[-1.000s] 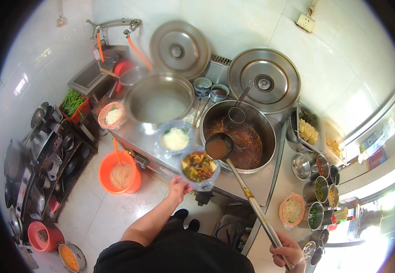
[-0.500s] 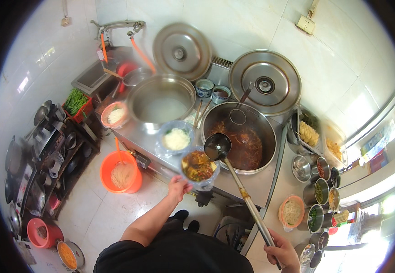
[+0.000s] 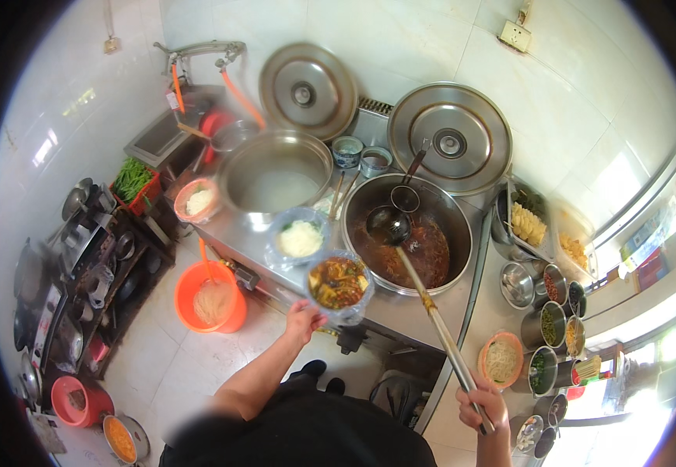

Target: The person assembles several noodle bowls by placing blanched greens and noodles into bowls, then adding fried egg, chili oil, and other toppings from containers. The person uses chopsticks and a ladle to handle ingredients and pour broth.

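My right hand (image 3: pixel 481 405) grips the upper end of a long-handled ladle (image 3: pixel 431 310). Its dark scoop is down in a large steel pot (image 3: pixel 460 222) of reddish-brown broth, just below a small wire strainer (image 3: pixel 405 200) leaning inside. My left hand (image 3: pixel 304 321) holds the near-left edge of a plastic-lined bowl (image 3: pixel 349 314), filled with saucy brown food with yellowish pieces. That bowl is at the counter's front edge, left of the pot. Right behind it stands another plastic-lined bowl (image 3: pixel 277 249) with white, noodle-like food.
Behind the bowls is a wide steel pot (image 3: pixel 264 216) of cloudy liquid. Two big lids (image 3: pixel 307 66) lean on the wall. Several steel ingredient containers (image 3: pixel 542 327) line the right side. An orange bucket (image 3: pixel 233 317) stands on the floor at left, near a pan rack (image 3: pixel 112 311).
The ladle's scoop has moved from above the pot's left rim, beside the food bowl, right and down into the broth. My right hand has shifted slightly. My left hand stays at the bowl.
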Available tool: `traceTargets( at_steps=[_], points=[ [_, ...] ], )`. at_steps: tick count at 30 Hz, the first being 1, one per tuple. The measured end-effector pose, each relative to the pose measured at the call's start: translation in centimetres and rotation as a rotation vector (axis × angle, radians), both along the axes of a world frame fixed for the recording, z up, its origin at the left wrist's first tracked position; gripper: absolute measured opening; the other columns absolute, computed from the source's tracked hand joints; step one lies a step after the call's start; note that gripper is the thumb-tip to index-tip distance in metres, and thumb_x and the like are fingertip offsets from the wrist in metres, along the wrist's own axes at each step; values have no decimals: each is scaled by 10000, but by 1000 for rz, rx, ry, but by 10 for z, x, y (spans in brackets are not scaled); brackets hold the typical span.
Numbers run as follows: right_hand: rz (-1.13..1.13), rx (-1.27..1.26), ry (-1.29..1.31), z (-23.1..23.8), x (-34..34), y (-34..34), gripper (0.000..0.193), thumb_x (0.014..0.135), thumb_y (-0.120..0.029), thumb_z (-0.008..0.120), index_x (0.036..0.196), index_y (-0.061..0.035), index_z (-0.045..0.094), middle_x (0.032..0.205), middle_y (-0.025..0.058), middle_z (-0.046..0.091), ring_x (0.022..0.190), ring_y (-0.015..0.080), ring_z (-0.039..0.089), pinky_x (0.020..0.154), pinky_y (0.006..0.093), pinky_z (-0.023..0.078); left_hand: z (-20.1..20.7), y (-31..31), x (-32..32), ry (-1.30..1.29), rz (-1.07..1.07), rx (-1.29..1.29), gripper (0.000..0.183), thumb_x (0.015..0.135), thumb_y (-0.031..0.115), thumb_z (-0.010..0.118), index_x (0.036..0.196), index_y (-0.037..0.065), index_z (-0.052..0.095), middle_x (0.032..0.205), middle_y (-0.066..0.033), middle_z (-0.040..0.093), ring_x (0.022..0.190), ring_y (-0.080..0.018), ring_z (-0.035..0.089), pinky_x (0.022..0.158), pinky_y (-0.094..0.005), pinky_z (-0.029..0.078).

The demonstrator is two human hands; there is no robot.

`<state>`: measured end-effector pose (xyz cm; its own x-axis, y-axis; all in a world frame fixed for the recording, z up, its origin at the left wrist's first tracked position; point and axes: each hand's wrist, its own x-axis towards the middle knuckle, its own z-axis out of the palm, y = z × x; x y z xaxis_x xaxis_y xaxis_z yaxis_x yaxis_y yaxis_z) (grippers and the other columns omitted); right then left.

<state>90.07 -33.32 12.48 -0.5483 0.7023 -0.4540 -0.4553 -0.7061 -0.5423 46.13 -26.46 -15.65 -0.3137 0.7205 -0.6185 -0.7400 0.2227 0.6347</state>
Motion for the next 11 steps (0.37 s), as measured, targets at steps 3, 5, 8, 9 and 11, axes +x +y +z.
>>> traceTargets(
  at_steps=[3,5,8,9,11],
  points=[
    [-36,111,-123,-25,-17,31,523,915,-17,526,1427,-11,420,776,109,579,406,141,480,343,274,344,-4,-1,-1,-7,7,22,429,882,-11,653,1235,95,435,975,-135,621,771,-328,679,672,-445,625],
    [-60,197,-161,-44,-34,59,419,919,-23,528,1336,-7,484,767,103,579,410,140,484,338,276,336,-2,-1,0,16,-12,56,391,885,-4,650,1212,86,454,990,-128,624,792,-331,685,684,-443,626],
    [-134,193,-234,-75,-64,107,268,917,-28,534,1185,-14,530,759,95,579,404,143,479,327,288,331,3,-1,-8,23,-91,74,326,895,8,640,1176,73,488,1021,-123,631,828,-331,694,699,-438,626],
    [-159,185,-225,-86,-74,121,243,915,-28,535,1158,-18,532,753,93,577,404,144,480,324,295,334,3,-2,-12,13,-118,53,304,899,13,637,1164,70,500,1033,-122,634,841,-331,698,704,-437,626],
    [-215,175,-205,-107,-89,146,192,912,-28,536,1104,-24,536,741,89,574,403,147,480,319,307,340,1,3,-23,28,-193,64,256,910,30,629,1143,64,528,1073,-131,643,882,-327,706,723,-430,625]
  ],
)
